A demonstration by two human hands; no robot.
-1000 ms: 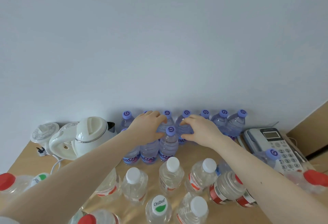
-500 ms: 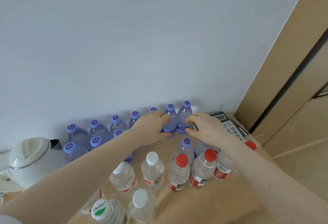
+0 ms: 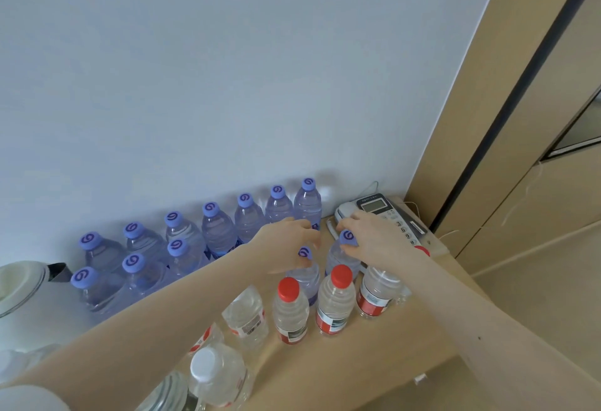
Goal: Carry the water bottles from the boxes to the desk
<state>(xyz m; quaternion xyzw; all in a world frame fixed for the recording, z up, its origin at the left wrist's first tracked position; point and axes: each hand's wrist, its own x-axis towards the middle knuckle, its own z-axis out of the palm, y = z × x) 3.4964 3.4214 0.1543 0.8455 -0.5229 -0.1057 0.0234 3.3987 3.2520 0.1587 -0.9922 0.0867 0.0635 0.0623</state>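
Markings: every purple cap carries a darker swirl mark. The bottle labels are too blurred to read. On the telephone the keys 3, 6, 9 and # are legible beside a grey display.

Hands: the left hand has its fingers curled round the top of the left purple-capped bottle, whose cap shows below the fingers. The right hand pinches the cap of the right purple-capped bottle between thumb and fingers. Both bottles stand upright on the desk, just beside each other, in front of the wall row and behind the red-capped bottles.

Change: half a second ago both hands were against the two right-end bottles of the wall row. They are now lower and nearer the camera, on the two front bottles, and that end of the row stands free of hands.

Containers: all bottles are clear plastic, capped, and appear filled with clear liquid. A white-capped bottle stands at the near edge. A white kettle with its lid shut sits at the far left; its contents cannot be told.
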